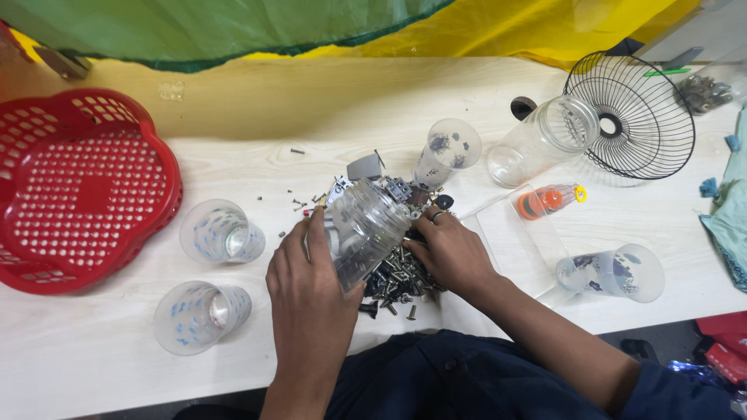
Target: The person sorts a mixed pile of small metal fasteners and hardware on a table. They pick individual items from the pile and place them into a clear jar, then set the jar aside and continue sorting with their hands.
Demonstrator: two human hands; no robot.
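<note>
My left hand (pixel 305 281) grips a clear plastic jar (pixel 366 227), tipped on its side over a pile of screws and small metal and plastic parts (pixel 401 278) on the pale table. My right hand (pixel 449 250) lies on that pile just right of the jar, fingers curled among the parts, a ring on one finger. Whether it holds any piece is hidden. A grey plastic part (pixel 364 166) sits at the pile's far edge. A clear cup (pixel 446 152) with a few parts inside lies tipped behind the pile.
A red perforated basket (pixel 82 187) stands at the left. Two printed plastic cups (pixel 222 232) (pixel 201 315) sit left of my hands, another (pixel 615 272) lies at right. A second clear jar (pixel 543 140), a black wire fan guard (pixel 632 115), a clear flat tray (pixel 510 241) and an orange item (pixel 545 201) are behind.
</note>
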